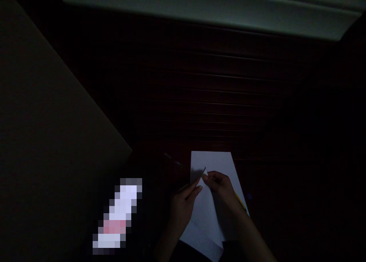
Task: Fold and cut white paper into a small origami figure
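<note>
Evidently both grips are closed on one thing: the right hand [219, 183] pinches the pointed top of a folded white paper [205, 212] between thumb and fingers; the left hand [182, 205] has its left edge, just below that tip — the paper slopes down toward the person, above a flat white sheet [213, 159]; a yellow stick [240, 201] — partly hidden — shows beside the right wrist; a thin, dim object [173, 160] lies left of the sheet

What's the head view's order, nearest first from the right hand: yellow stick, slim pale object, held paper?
1. Held paper: touching the right hand.
2. Yellow stick: close by, right side.
3. Slim pale object: farthest, off left.
</note>
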Demonstrator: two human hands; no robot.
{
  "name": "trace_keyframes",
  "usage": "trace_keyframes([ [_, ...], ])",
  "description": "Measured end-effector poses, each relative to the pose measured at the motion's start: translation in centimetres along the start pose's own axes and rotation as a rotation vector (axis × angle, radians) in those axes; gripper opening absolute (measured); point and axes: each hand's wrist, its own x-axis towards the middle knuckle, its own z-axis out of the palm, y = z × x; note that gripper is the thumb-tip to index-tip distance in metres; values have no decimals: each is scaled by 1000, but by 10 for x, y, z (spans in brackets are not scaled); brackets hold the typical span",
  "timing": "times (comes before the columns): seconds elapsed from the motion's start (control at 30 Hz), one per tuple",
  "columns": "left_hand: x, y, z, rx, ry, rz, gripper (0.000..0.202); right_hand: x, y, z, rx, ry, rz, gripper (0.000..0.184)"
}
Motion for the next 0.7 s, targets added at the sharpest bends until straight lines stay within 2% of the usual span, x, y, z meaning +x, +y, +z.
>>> trace_keyframes([
  [0.27,-1,4,0,41,31,47,26,0,0,0,1,4,-16,28],
  [0.53,-1,3,-1,66,-10,52,28,1,-5,3,25,37,-34,30],
  [0.7,-1,5,0,79,10,70,28,1,-6,3,30,37,-36,27],
])
